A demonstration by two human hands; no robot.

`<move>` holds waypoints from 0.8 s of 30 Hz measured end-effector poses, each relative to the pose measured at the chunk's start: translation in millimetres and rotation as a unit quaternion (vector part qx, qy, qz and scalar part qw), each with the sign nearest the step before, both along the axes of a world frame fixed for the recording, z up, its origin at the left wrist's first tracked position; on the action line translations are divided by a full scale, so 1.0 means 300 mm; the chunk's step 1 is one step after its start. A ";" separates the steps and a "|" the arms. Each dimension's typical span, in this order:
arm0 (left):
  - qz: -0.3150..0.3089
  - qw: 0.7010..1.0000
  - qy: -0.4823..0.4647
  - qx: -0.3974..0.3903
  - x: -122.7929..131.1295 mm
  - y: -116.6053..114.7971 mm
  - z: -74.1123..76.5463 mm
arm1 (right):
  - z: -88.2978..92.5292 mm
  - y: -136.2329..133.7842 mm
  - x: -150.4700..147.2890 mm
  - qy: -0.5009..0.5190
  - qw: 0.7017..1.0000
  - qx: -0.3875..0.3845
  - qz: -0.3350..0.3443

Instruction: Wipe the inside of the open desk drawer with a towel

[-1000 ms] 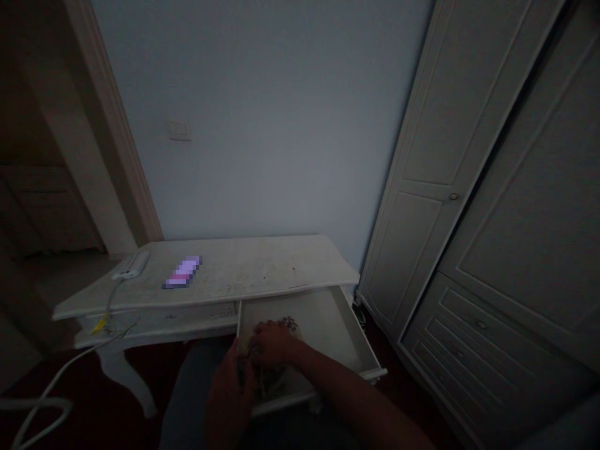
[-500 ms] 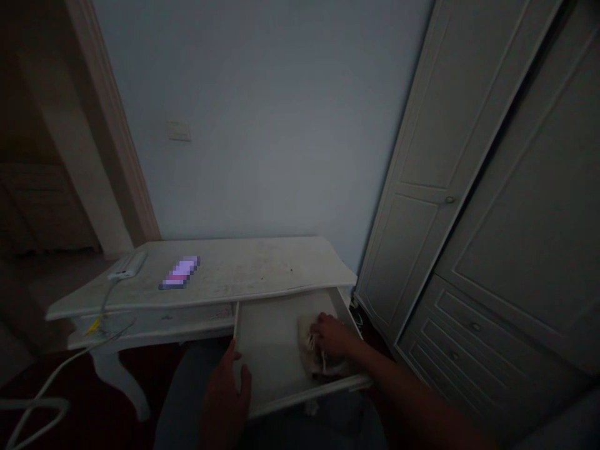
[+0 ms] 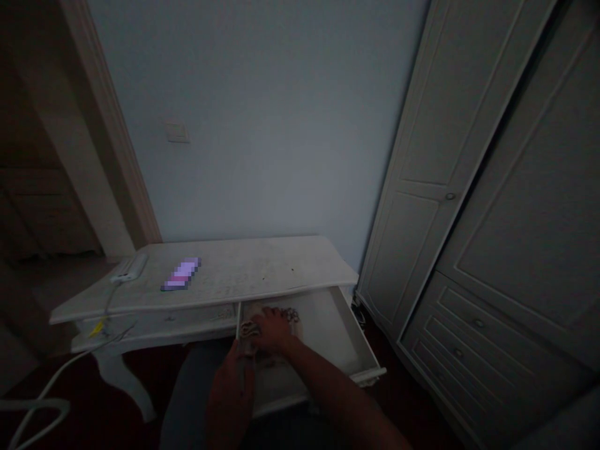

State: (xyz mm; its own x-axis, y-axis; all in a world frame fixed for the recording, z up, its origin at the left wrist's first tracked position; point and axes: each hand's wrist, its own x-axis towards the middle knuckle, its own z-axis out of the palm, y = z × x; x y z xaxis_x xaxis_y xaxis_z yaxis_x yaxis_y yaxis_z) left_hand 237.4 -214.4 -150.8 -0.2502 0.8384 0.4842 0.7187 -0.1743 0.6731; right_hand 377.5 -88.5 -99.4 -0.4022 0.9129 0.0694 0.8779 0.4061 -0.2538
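Note:
A white desk drawer (image 3: 332, 328) is pulled out over my lap. My left hand (image 3: 230, 390) grips the drawer's left side wall, thumb on the inner side. Inside the drawer, near its left back corner, my right hand (image 3: 270, 331) presses on a crumpled, light cloth (image 3: 291, 314) with a dark pattern. The fingers are bent over the cloth, and much of it is hidden under the palm. My right forearm crosses above the drawer's front.
On the white desk (image 3: 244, 265) lie a phone with a blurred, lit screen (image 3: 182, 274) and a white power strip (image 3: 130, 267), its cable hanging at the left. A wardrobe (image 3: 422, 187) stands close on the right. A wall is behind the desk.
My right hand has moved the cloth from the drawer's right side to its left back part. My left hand stays at the left wall.

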 end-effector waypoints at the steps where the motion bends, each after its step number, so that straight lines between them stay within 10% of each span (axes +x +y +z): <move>1: -0.004 1.000 0.000 0.002 0.000 0.001 -0.002 | 0.002 -0.013 -0.032 -0.002 1.000 -0.003 0.023; 12: -0.004 1.000 0.007 -0.022 0.005 -0.009 0.021 | -0.010 -0.199 0.134 -0.054 0.953 -0.145 0.261; 20: 0.009 0.998 -0.015 -0.067 0.005 -0.015 0.048 | 0.063 -0.177 0.540 -0.123 0.986 -0.107 0.034; 24: 0.010 0.997 -0.033 -0.068 -0.003 -0.006 0.039 | 0.042 -0.114 0.580 -0.102 0.992 -0.041 -0.067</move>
State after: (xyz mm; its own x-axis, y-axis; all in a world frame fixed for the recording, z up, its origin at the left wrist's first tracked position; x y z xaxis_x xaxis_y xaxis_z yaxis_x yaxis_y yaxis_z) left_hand 236.6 -216.3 -139.1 -0.2953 0.8900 0.3474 0.6745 -0.0633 0.7355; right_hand 551.4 -122.7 -86.7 -0.2742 0.9585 -0.0777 0.9593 0.2669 -0.0925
